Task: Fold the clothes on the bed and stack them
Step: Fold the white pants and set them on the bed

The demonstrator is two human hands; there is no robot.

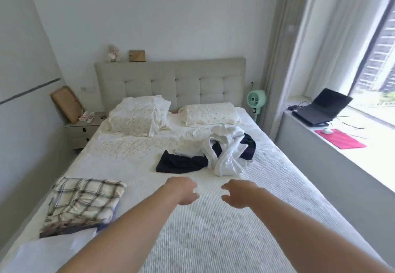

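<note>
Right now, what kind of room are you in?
Most likely a bedroom at home: a big bed with a padded headboard, two pillows, and a nightstand beside it.

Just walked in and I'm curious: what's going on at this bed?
A person is sorting laundry. Both arms reach out over the bed, left hand and right hand open and empty. Ahead lies a rumpled pile of white and dark clothes, not yet folded. A folded plaid garment sits to the left.
</note>
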